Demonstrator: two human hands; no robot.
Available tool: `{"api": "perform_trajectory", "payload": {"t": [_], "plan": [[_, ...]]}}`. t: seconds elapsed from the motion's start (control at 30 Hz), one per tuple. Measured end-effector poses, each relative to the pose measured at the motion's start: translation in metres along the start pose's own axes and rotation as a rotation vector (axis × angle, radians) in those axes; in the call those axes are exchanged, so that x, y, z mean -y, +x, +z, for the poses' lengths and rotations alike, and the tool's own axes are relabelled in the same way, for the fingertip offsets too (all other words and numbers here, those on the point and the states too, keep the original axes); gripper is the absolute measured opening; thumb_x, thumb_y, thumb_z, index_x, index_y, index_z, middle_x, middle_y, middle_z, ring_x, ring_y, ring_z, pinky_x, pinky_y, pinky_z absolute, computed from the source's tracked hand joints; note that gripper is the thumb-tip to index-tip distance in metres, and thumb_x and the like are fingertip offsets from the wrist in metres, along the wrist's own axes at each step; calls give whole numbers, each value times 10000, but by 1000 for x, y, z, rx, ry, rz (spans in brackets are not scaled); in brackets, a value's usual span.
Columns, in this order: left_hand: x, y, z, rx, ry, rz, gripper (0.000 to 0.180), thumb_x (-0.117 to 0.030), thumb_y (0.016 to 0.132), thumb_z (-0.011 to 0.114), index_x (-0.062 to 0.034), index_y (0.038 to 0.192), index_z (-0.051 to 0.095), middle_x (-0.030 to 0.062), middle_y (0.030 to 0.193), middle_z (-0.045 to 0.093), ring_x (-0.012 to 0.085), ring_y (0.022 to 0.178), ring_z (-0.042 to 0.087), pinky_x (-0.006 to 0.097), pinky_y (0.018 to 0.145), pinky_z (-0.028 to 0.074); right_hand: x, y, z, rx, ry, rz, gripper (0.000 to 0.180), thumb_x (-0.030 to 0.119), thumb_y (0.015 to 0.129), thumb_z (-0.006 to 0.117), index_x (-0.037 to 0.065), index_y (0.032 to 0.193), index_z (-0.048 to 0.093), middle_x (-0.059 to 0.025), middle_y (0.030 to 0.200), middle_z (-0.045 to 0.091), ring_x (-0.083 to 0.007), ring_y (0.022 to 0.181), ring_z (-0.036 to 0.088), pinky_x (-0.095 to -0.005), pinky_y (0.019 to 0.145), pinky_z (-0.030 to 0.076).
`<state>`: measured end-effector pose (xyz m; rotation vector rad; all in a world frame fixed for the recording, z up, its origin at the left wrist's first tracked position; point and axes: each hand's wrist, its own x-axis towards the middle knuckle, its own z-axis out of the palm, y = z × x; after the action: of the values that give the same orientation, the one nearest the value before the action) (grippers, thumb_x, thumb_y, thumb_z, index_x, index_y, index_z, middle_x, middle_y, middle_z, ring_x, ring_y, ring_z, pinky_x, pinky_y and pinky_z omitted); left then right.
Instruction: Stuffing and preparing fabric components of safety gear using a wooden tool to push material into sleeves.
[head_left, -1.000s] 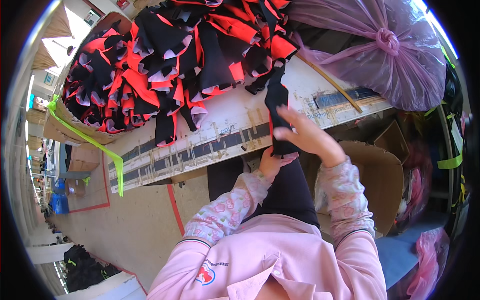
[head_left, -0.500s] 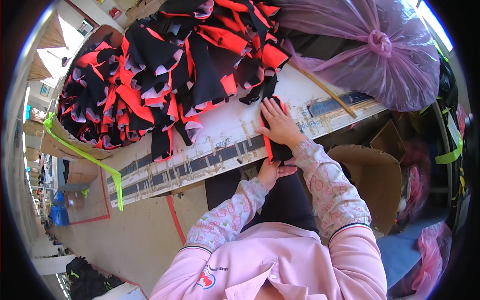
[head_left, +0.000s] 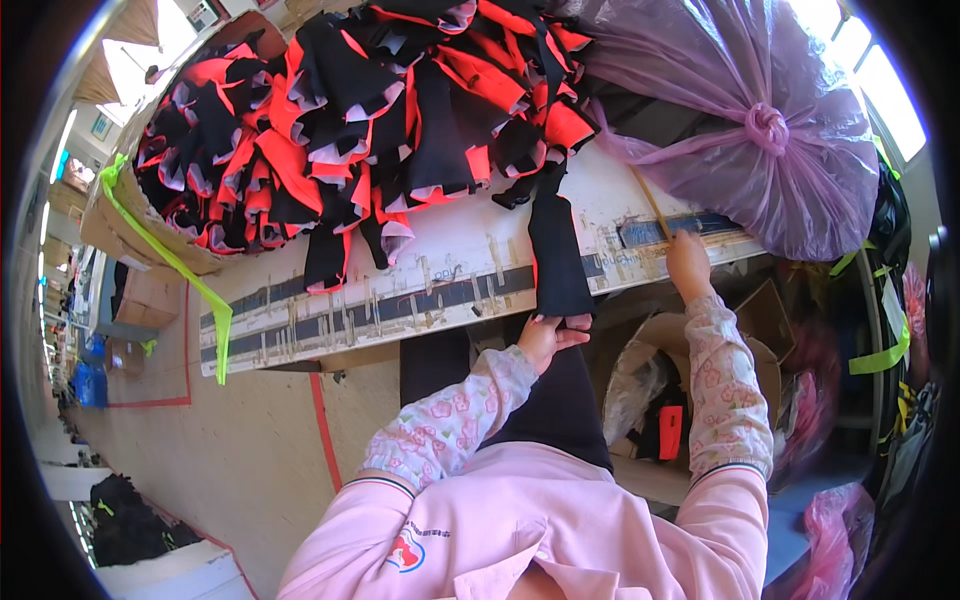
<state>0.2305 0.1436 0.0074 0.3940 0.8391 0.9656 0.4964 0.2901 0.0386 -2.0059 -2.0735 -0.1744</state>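
Note:
A black fabric sleeve piece [head_left: 562, 250] lies over the near edge of the table, its narrow end pointing at me. My left hand [head_left: 540, 342] is closed on that near end, fingers under it and thumb at the hem. To the right, my right hand [head_left: 687, 262] is closed around the near end of a thin wooden stick [head_left: 650, 200], which slants away across the tabletop. The stick's far end runs up by a pink plastic bag. Beyond the sleeve piece rises a large heap of black and neon-red fabric pieces [head_left: 440, 130].
The white table [head_left: 450, 245] has dark, tape-marked strips along its front edge. A knotted, filled pink plastic bag [head_left: 767, 130] stands at the back right. Below the table, a cardboard box [head_left: 640, 360] holds clear plastic and a black-and-red piece. A yellow-green strip [head_left: 180, 275] hangs at left.
My right hand has left the black sleeve piece and moved right onto the stick. The stick's near end has shifted left. My left hand still holds the piece, now lying flatter.

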Motion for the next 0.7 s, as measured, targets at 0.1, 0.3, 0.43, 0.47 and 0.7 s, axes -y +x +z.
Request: {"api": "perform_trajectory", "payload": {"t": [0.1,0.3,0.43,0.47,0.7], "plan": [[-2,-1,4,-26,11,-2,292,-268,960,417,-52,1100,554,126,987,632,239,779,651,384,765,521,-2,-32,-21,19,161,-26,134,73,776,575,-11,878,552,-190,822,595,-378,790,578,-420,714,479],[-4,-3,2,-8,-4,2,292,-273,947,445,-49,1088,570,120,986,635,226,784,648,378,772,514,8,-199,-112,547,1083,213,54,132,958,415,78,967,419,-19,582,503,-65,391,420,-218,342,323],[-4,-3,2,-17,39,11,290,-258,946,433,-41,1065,584,111,977,642,209,795,646,343,766,514,15,-283,-154,823,1089,420,171,166,963,433,47,917,547,20,574,494,-37,458,421,-195,411,334],[-4,-4,3,-16,42,51,289,-251,947,424,-38,1053,589,107,975,643,201,796,646,333,764,513,17,-291,-156,871,1075,496,200,169,962,438,39,895,574,26,575,494,-35,474,421,-195,432,341],[1,-3,2,-21,127,42,301,-235,964,378,-31,1011,594,87,922,641,185,751,642,325,725,522,44,-265,-130,923,1058,472,248,197,966,423,25,855,563,4,562,507,-60,442,419,-210,416,323]]}}
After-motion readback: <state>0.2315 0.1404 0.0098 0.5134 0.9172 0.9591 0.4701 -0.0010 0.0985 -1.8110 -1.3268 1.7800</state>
